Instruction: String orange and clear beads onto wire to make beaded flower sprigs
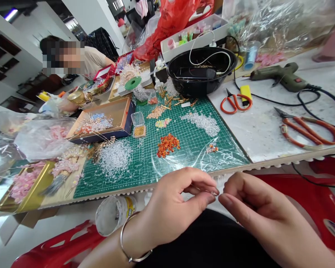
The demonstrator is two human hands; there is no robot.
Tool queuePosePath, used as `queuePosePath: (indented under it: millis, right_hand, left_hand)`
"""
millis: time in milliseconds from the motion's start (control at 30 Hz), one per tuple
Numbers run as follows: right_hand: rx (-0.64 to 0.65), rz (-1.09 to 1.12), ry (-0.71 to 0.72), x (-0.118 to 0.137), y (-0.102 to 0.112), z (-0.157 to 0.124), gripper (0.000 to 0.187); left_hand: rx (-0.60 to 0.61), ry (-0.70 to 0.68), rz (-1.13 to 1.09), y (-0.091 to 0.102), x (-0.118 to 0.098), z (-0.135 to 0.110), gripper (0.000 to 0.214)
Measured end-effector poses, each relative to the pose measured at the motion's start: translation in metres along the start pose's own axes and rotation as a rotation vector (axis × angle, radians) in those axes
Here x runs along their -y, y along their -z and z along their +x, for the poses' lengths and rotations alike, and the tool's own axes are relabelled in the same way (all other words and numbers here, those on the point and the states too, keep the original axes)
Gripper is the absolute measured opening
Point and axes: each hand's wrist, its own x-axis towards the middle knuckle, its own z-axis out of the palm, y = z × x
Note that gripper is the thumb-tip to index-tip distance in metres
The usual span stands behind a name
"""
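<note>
Close together in front of the table edge, both hands are pinched with fingertips almost meeting. My left hand [181, 204] wears a silver bangle [125, 242] at the wrist, and a tiny shiny bit shows between its thumb and forefinger, too small to name. My right hand [257, 208] has its thumb pressed to the curled forefinger; whatever it grips is hidden. Just beyond them on the green cutting mat [145, 167] lie orange beads [168, 145], a heap of clear beads [115, 158], another clear heap [202, 123] and a small beaded piece [212, 148].
Scissors [236, 104], orange-handled pliers [309, 130] and a glue gun [284, 76] lie at the right. A black bowl [178, 87] stands at the back. At left are a shallow box [128, 123] and a gold tray [41, 186]. Another person [93, 61] sits across.
</note>
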Motion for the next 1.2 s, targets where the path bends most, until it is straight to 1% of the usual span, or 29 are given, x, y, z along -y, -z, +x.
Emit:
queuePosePath:
  millis: [100, 133, 200, 267, 333, 367, 400, 433, 467, 500, 533, 600, 667, 733, 867, 1000, 1200]
  right_hand:
    - [0.097, 0.040, -0.066, -0.006, 0.001, 0.002, 0.030]
    - [0.125, 0.056, -0.094, -0.008, 0.002, 0.002, 0.032]
    - [0.175, 0.084, -0.152, -0.012, 0.005, 0.003, 0.037]
    - [0.208, 0.121, -0.207, -0.016, 0.009, 0.004, 0.039]
    - [0.222, 0.178, -0.251, -0.020, 0.012, 0.004, 0.039]
    - [0.213, 0.208, -0.259, -0.022, 0.014, 0.004, 0.040]
    - [0.192, 0.230, -0.261, -0.023, 0.015, 0.004, 0.041]
    - [0.163, 0.237, -0.257, -0.024, 0.016, 0.004, 0.040]
    - [0.131, 0.233, -0.250, -0.025, 0.017, 0.005, 0.039]
    - [0.102, 0.222, -0.245, -0.026, 0.017, 0.006, 0.038]
    - [0.083, 0.212, -0.244, -0.026, 0.017, 0.006, 0.036]
    - [0.076, 0.204, -0.250, -0.026, 0.017, 0.008, 0.031]
    - [0.097, 0.225, -0.262, -0.028, 0.018, 0.010, 0.027]
    - [0.147, 0.235, -0.264, -0.031, 0.020, 0.012, 0.024]
    - [0.232, 0.214, -0.269, -0.040, 0.026, 0.012, 0.022]
    - [0.250, 0.201, -0.278, -0.041, 0.025, 0.013, 0.022]
    - [0.242, 0.170, -0.267, -0.032, 0.020, 0.012, 0.024]
  left_hand:
    - [0.032, -0.145, 0.262, 0.005, -0.002, 0.003, 0.006]
    - [0.039, -0.185, 0.345, 0.007, -0.003, 0.004, 0.003]
    - [0.078, -0.222, 0.463, 0.012, -0.006, 0.008, 0.010]
    - [0.184, -0.230, 0.497, 0.018, -0.009, 0.016, 0.013]
    - [0.336, -0.208, 0.443, 0.025, -0.011, 0.032, 0.011]
    - [0.378, -0.184, 0.412, 0.028, -0.010, 0.043, 0.011]
    - [0.379, -0.154, 0.408, 0.030, -0.007, 0.056, 0.012]
    - [0.326, -0.123, 0.445, 0.032, -0.002, 0.071, 0.015]
    - [0.218, -0.104, 0.542, 0.033, 0.006, 0.087, 0.018]
    - [0.104, -0.101, 0.706, 0.034, 0.014, 0.104, 0.018]
    - [0.047, -0.100, 0.863, 0.033, 0.024, 0.120, 0.020]
    - [0.044, -0.088, 0.944, 0.030, 0.043, 0.148, 0.022]
    - [0.051, -0.095, 0.979, 0.026, 0.058, 0.166, 0.023]
    - [0.053, -0.111, 1.000, 0.022, 0.065, 0.174, 0.023]
    - [0.072, -0.136, 1.011, 0.022, 0.067, 0.177, 0.023]
    - [0.096, -0.151, 1.000, 0.024, 0.066, 0.181, 0.021]
    - [0.125, -0.170, 0.925, 0.026, 0.063, 0.185, 0.024]
